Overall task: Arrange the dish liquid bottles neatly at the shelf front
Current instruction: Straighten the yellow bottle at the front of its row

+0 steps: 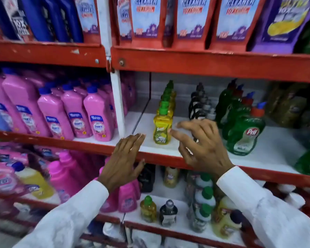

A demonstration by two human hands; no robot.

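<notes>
The right hand was held with fingers spread and curled, nothing gripped, just right of the yellow dish liquid bottle. The left hand was flattened, open and empty, over the red shelf edge. The bottle was placed foremost in its row, near that edge, green bottles further right.

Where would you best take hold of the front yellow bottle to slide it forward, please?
Likely at the labelled body of the yellow bottle, from the front, thumb on one side and fingers on the other. It stands upright, its cap is narrow, and both sides are clear; the right hand is nearest.
</notes>
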